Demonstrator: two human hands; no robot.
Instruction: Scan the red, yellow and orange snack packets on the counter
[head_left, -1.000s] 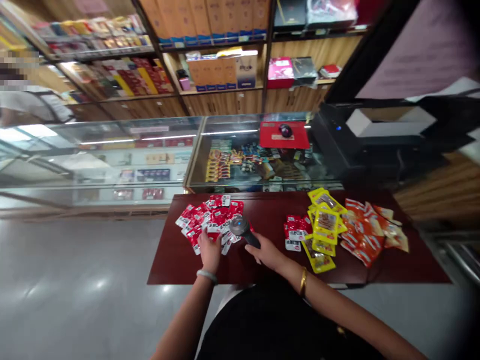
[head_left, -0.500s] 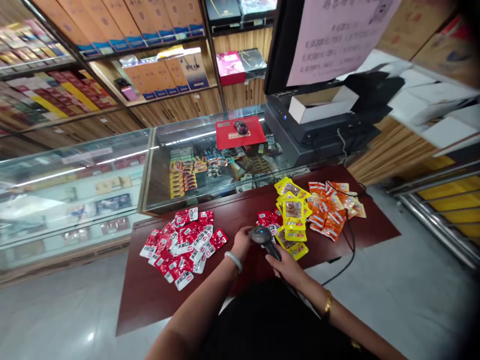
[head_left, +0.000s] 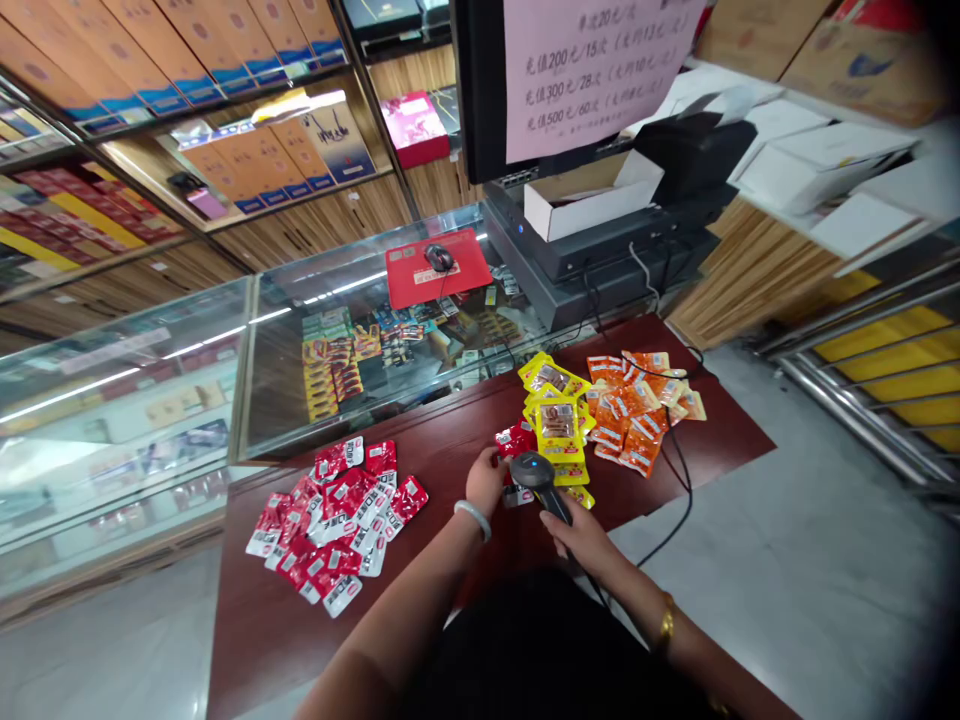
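- Nearest, the person's two bare forearms reach forward over a dark red table [head_left: 465,440]; the left wrist wears a pale bangle, the right a gold one.
- The right hand [head_left: 581,535] is wrapped around the handle of a black barcode scanner [head_left: 541,480], whose head points down and away toward the packets just beyond it.
- The left hand [head_left: 484,483] sits just left of the scanner head, fingers curled down onto a small red packet [head_left: 516,440] at the near edge of a little red stack; how tightly it grips cannot be told.
- To the left on the table, well apart from the hands, lies a loose spread of red and white packets [head_left: 337,515].
- Just beyond the scanner sits a pile of yellow packets [head_left: 556,415], and right of it, touching, a pile of orange packets [head_left: 637,410].
- A black cable [head_left: 679,480] runs across the table's right side and off its edge.
- Farther off stands a glass display counter [head_left: 247,360] with a red mouse pad [head_left: 435,268] and a mouse on top.
- Right of that is a black register with a pink notice [head_left: 592,60] on its screen.
- Farthest, wooden shelves hold rows of boxes.
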